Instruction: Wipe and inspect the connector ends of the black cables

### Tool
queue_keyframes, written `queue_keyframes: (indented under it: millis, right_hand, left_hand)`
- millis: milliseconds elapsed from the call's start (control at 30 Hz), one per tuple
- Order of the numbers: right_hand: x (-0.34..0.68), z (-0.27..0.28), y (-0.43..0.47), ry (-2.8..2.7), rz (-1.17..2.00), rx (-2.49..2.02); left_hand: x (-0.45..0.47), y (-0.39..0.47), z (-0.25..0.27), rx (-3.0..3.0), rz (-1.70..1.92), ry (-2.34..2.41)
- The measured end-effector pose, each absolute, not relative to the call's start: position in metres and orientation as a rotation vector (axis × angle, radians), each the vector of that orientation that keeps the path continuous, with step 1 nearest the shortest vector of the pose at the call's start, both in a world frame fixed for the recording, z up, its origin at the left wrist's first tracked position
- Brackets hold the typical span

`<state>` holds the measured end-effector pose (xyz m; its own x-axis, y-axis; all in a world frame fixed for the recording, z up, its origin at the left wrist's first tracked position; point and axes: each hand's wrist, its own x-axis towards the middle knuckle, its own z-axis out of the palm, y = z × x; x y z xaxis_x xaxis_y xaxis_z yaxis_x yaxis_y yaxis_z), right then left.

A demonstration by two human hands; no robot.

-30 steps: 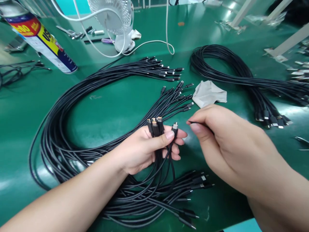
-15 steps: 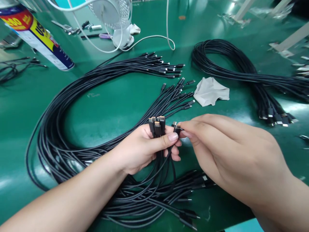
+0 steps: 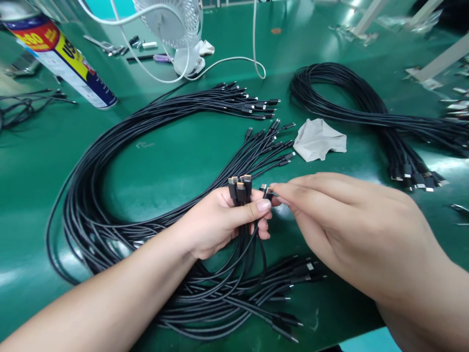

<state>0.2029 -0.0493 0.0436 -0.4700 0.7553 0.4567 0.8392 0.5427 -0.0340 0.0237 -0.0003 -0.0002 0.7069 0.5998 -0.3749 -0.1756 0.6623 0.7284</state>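
My left hand [image 3: 234, 212] is closed around several black USB cables, their plugs [image 3: 241, 190] standing up with metal ends above the fingers. Two more black plugs [image 3: 266, 191] stick up past the thumb tip, apart from that cluster. Against the right one of these, the thumb and forefinger of my right hand [image 3: 351, 230] are pinched together at the metal end. Whatever lies between those fingertips is too small to make out. Below the hands, cable ends [image 3: 293, 274] fan out on the green table [image 3: 164, 166], and the large curved cable bundle [image 3: 88, 190] lies to the left.
Behind my hands lies a crumpled grey cloth [image 3: 319, 139]. Another coiled cable bundle [image 3: 340, 88] rests at the right. A spray can [image 3: 69, 63] stands at the far left, near a small white fan [image 3: 176, 29] with a trailing white cord [image 3: 234, 59].
My hands stay almost in place, with the right fingertips still at the plug's end. The left hand's lower fingers curl in slightly, and the view shifts a little.
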Motion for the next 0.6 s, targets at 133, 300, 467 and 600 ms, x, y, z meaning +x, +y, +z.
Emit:
queue_keyframes:
  millis: [133,300,467,600]
  right_hand:
    - [0.2056,0.0436,-0.0509,-2.373,-0.288,-1.304]
    - [0.2073,0.0438,-0.0506,-2.383,-0.321,-1.299]
    - [0.2047,0.0441,-0.0498,-2.380,-0.326,-1.312]
    - [0.2025,0.0426,-0.0496,-2.383,-0.313,-1.319]
  left_hand:
    - [0.0242,-0.0002,-0.0004,0.720,0.472,0.652]
    - [0.0244,0.0001,-0.0003,0.706,0.467,0.654]
    - [0.0238,0.0007,-0.0014,0.697,0.461,0.631]
    - [0.0237,0.0008,-0.0021,0.696,0.466,0.634]
